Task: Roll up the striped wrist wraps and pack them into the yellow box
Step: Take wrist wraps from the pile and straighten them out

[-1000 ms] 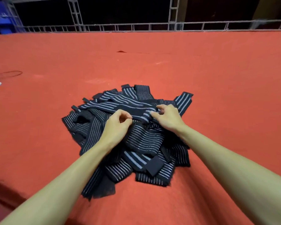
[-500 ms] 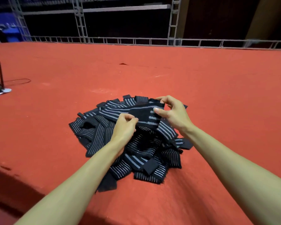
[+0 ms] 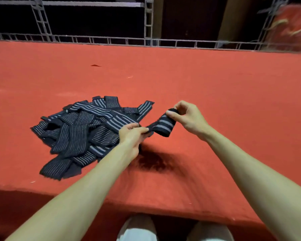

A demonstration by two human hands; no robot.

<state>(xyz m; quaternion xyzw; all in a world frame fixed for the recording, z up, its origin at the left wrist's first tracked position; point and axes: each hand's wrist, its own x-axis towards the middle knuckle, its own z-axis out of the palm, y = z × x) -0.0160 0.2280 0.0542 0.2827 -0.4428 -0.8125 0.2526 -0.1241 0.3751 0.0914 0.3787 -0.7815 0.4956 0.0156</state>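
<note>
Red counter before a metal railing

The red-covered counter fills most of the view, with a small dark fleck lying far out on it. A grey truss railing runs along its far edge against darkness.

Dim, soft overhead light, edges warped

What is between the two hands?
One striped wrap stretches between them in the head view: the left hand pinches its lower end, the right hand its upper end, with the pile off to the left.
</note>
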